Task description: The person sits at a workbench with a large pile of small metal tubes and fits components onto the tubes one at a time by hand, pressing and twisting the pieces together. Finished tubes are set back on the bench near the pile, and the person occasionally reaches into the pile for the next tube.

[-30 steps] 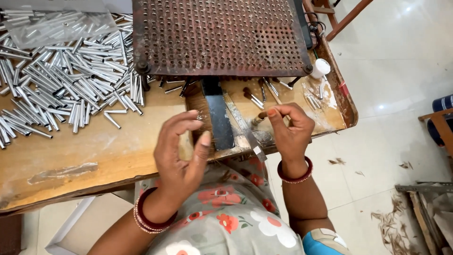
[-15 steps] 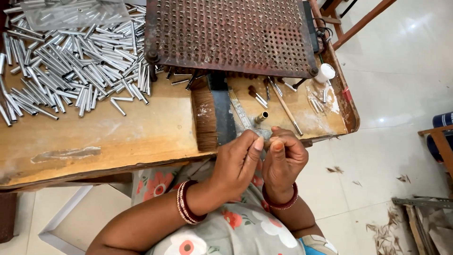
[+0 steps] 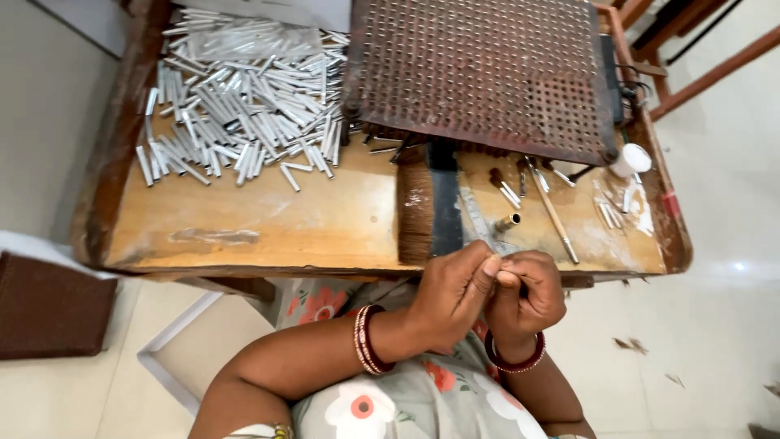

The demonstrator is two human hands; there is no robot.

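Wooden bench point(image 3: 244, 236) against pale floor, carrying loose metal tubes point(image 3: 244, 114), perforated rack point(image 3: 479, 69), flat brush point(image 3: 431, 211). Left hand point(image 3: 451, 297) and right hand point(image 3: 528, 297) meeting just off near edge, fingertips pinching together on something too small to identify.

From my remote view, whatever sits between the left hand point(image 3: 451, 297) and right hand point(image 3: 528, 297) is hidden by the curled fingers, so I cannot tell if anything is pinched there. The perforated metal plate point(image 3: 479, 69) is cut off by the far edge and covers the table point(image 3: 244, 236) beneath it. The far part of the metal tube pile point(image 3: 244, 114) is cut off too. Small pieces near the white cap point(image 3: 632, 158) at right are too small to identify.
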